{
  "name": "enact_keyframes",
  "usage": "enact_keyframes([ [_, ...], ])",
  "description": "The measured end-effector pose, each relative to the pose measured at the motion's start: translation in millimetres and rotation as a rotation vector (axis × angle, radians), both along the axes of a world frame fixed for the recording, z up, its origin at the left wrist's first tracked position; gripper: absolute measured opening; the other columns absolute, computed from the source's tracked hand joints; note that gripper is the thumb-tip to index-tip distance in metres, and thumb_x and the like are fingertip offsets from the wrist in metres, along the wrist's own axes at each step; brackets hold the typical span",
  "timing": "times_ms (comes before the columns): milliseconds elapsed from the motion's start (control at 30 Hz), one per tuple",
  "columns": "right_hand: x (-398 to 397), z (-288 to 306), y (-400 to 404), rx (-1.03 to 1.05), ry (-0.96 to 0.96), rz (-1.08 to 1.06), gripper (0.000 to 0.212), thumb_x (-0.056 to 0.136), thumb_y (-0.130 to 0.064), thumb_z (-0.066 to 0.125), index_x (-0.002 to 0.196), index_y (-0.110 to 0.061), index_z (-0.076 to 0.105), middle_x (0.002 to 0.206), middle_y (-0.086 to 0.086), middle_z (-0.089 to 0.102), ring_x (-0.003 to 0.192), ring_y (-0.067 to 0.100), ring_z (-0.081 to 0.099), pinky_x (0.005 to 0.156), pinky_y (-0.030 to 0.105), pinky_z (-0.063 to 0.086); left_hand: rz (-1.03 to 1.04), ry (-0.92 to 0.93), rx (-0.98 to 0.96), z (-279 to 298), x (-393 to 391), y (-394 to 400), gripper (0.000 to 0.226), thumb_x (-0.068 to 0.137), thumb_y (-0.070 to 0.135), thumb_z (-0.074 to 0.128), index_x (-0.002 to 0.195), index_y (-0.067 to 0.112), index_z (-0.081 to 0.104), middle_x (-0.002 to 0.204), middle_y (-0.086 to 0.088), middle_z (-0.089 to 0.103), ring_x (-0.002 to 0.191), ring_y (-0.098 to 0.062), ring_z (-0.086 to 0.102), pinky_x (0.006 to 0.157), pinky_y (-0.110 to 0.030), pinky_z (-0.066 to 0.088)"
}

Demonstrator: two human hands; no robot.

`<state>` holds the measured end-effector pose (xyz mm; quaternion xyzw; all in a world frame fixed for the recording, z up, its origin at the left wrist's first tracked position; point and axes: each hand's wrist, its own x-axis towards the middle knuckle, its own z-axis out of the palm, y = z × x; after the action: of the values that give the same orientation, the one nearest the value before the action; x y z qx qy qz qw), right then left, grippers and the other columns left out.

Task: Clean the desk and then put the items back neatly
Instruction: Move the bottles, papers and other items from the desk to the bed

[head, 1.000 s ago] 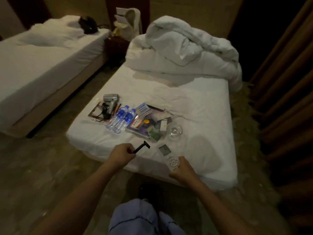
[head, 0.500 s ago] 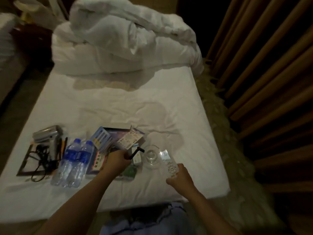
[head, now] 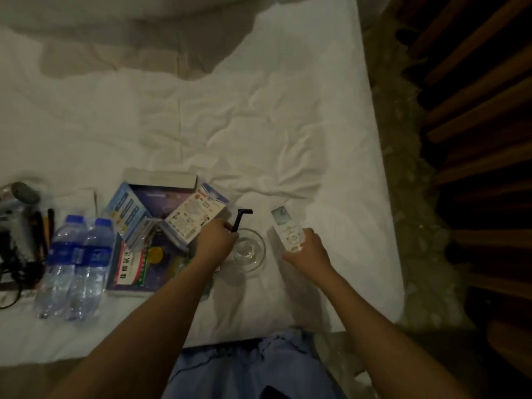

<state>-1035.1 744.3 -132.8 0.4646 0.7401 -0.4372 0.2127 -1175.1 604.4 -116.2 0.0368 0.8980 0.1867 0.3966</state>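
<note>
My left hand (head: 216,238) grips a black razor (head: 241,218) by its handle, head pointing up, just above a clear glass bowl (head: 250,252) on the white bed sheet (head: 259,125). My right hand (head: 306,250) holds a white remote control (head: 287,229) right of the bowl, screen end away from me. Left of my left hand lie a pile of boxes and leaflets (head: 161,223) and two water bottles (head: 76,263) with blue caps.
A hair dryer (head: 15,208) with black cord and some pens lie at the far left. A rumpled duvet (head: 129,21) fills the head of the bed. Brown curtains (head: 475,139) hang on the right beyond patterned carpet (head: 414,254).
I have come closer to the bed and look more steeply down. Both hands moved forward over the sheet, the razor now by the glass bowl, the remote to its right.
</note>
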Motion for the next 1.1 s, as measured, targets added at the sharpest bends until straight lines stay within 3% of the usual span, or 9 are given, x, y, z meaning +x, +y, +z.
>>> enact_keyframes([
  [433,-64.2,-67.6,5.0,-0.018,0.075,0.303,0.068,0.079,-0.038,0.072,0.131,-0.006,0.04,0.123,0.016,0.042,0.111,0.03,0.047,0.089,0.036,0.045,0.124,0.043,-0.074,-61.3,-33.9,10.5,0.02,0.088,0.023,0.059,0.089,0.003,0.063,0.08,-0.012,0.057,0.079,-0.028,0.055,0.067,-0.03,0.039],
  [667,-56.0,-48.4,15.0,0.0,0.059,0.354,0.063,0.084,-0.022,0.066,0.138,-0.006,0.036,0.131,0.017,0.04,0.121,0.03,0.04,0.1,0.037,0.038,0.066,0.082,-0.069,-43.0,-34.7,1.5,0.015,0.087,0.02,0.057,0.089,0.006,0.062,0.084,-0.01,0.062,0.081,-0.027,0.06,0.072,-0.035,0.05],
  [967,-18.3,60.2,10.1,0.189,0.001,0.397,0.052,0.088,-0.027,0.061,0.13,-0.005,0.041,0.132,0.016,0.041,0.123,0.03,0.041,0.101,0.036,0.038,-0.496,0.18,-0.129,61.0,-27.7,-7.8,0.025,0.095,0.022,0.051,0.111,0.008,0.063,0.11,-0.012,0.065,0.101,-0.025,0.061,0.083,-0.031,0.047],
  [1100,15.0,115.3,-11.9,0.251,0.025,0.314,0.043,0.09,-0.022,0.059,0.126,-0.005,0.042,0.129,0.014,0.042,0.119,0.028,0.043,0.097,0.032,0.039,-0.746,0.238,-0.089,108.1,-17.6,-3.7,0.022,0.09,0.017,0.053,0.108,0.01,0.062,0.111,-0.01,0.064,0.098,-0.024,0.062,0.081,-0.03,0.049],
])
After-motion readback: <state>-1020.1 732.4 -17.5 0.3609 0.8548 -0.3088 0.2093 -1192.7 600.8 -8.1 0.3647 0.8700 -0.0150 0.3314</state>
